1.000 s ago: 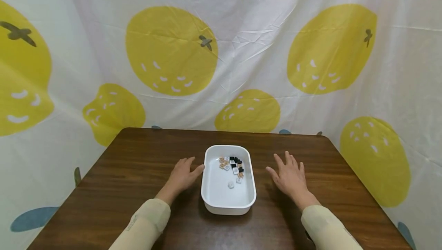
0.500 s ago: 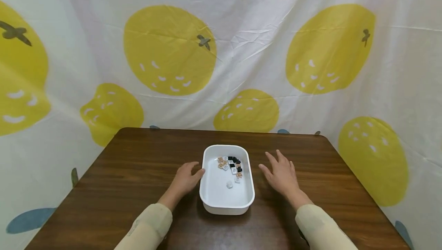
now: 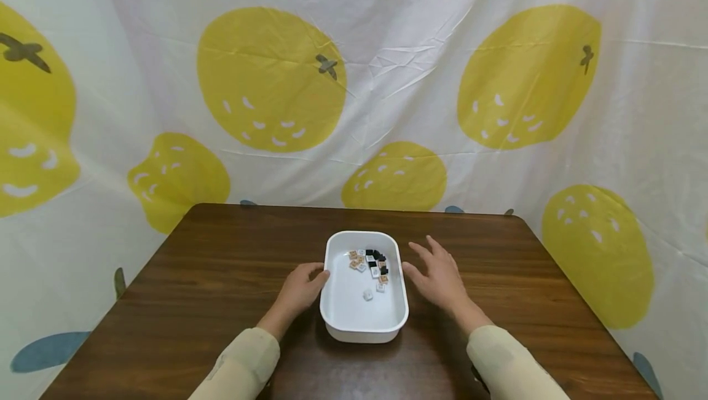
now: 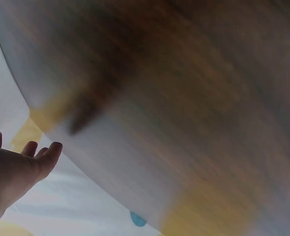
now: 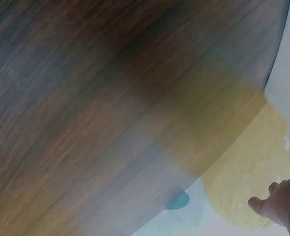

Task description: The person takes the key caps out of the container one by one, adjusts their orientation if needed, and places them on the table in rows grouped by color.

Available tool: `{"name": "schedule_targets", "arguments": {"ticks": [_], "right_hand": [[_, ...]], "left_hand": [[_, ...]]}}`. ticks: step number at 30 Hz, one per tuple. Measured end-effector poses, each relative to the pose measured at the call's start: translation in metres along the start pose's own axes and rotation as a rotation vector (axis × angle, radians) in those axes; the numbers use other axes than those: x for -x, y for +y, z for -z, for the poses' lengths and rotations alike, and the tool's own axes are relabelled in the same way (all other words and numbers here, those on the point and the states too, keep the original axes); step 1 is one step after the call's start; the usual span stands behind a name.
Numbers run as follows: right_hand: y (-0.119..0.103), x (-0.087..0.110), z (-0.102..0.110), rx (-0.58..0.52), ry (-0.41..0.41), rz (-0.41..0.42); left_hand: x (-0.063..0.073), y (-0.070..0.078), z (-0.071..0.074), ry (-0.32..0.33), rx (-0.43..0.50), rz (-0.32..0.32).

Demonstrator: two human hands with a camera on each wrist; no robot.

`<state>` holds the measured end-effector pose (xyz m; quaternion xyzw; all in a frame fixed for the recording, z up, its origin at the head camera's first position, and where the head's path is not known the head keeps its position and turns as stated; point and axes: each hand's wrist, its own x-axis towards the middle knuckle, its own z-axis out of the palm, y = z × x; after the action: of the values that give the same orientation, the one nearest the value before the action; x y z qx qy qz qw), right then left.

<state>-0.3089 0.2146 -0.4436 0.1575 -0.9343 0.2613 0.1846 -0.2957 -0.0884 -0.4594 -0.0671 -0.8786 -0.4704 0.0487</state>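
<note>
Fingers (image 3: 422, 252) flank a tray (image 3: 345, 311) (brown table (image 3: 249, 240), lemon-print curtain (image 3: 398, 111)).

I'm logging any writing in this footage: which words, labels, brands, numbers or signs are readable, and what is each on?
No text can be read in any view.
White pieces and orange pieces in the tub: marks too small to read.
Left sleeve: faint mark, too unclear to read.
Table and cloth: no writing visible.
</note>
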Motion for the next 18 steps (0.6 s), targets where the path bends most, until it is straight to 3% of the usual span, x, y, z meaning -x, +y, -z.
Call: {"name": "schedule_targets", "arguments": {"ticks": [10,18], "right_hand": [[-0.011,-0.002,-0.007,-0.091,-0.066,0.057],[-0.021,-0.006,-0.01,-0.08,-0.137,0.118]], "left_hand": [[0.001,-0.002,-0.005,0.036,0.047,0.02],[0.002,0.001,-0.006,0.043,0.044,0.048]]}}
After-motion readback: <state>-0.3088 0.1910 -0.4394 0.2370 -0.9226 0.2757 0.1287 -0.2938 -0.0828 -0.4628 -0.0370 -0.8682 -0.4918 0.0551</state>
